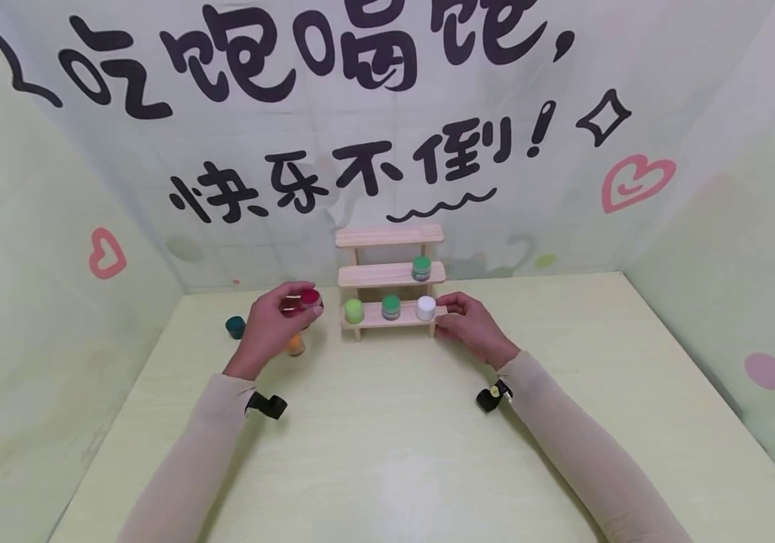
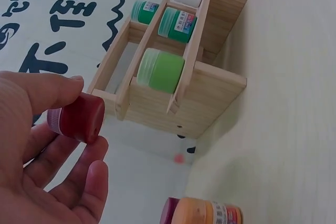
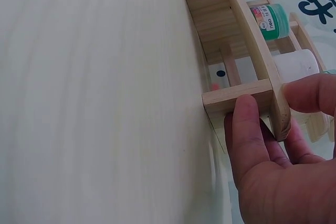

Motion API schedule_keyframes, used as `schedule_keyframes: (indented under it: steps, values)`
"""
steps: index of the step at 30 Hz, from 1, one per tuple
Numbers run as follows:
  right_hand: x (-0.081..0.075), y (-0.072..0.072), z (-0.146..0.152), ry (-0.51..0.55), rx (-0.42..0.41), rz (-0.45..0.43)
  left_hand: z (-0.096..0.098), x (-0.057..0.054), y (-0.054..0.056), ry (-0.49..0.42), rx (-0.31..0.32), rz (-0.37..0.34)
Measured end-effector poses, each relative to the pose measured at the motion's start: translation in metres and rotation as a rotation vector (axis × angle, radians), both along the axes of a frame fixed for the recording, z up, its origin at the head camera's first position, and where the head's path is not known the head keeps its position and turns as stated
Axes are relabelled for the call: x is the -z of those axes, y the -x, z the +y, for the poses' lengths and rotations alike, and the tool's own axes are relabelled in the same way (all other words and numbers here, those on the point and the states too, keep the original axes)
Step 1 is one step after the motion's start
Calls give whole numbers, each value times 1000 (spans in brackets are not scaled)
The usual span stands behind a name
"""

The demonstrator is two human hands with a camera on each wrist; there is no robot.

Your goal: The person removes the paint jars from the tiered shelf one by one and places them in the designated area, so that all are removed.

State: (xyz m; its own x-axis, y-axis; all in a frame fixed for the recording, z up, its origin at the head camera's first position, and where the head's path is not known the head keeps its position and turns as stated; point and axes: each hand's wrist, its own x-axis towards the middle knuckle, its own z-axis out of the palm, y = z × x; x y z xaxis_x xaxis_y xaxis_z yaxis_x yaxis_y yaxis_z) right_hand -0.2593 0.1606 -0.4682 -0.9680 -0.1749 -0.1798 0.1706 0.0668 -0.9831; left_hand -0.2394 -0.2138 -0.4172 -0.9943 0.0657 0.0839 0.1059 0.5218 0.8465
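Observation:
My left hand (image 1: 271, 326) pinches a red paint jar (image 2: 79, 119) between thumb and fingers, off the table, left of a three-tier wooden display rack (image 1: 374, 276). The right end of that rack's bottom tier is gripped by my right hand (image 3: 286, 156), thumb on the shelf board and fingers against the leg. On the bottom tier sit a light green jar (image 1: 354, 311), a green jar (image 1: 390, 307) and a white jar (image 1: 426, 308). Another green jar (image 1: 421, 268) stands at the right of the middle tier. The top tier holds nothing.
An orange jar (image 1: 295, 346) stands on the table below my left hand, with a purple jar (image 2: 168, 211) behind it in the left wrist view. Farther left is a dark teal jar (image 1: 235, 326). A printed cloth wall (image 1: 292, 249) rises behind the rack.

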Motion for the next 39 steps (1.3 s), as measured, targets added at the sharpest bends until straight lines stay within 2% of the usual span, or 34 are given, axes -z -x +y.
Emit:
schedule_keyframes:
  steps: [11, 19, 26, 32, 39]
  values:
    - [0, 1, 0, 1, 2, 8, -31, 14, -10, 33, -27, -45]
    - [2, 2, -1, -3, 6, -1, -54, 36, -18, 71, -18, 30]
    - [1, 0, -2, -5, 7, -10, -76, 53, -25, 154, -45, -9]
    - [-1, -1, -2, -5, 6, -3, -85, 56, -29, 220, -59, -60]
    - [-2, -1, -1, -3, 1, -6, -91, 60, -30, 242, -69, -91]
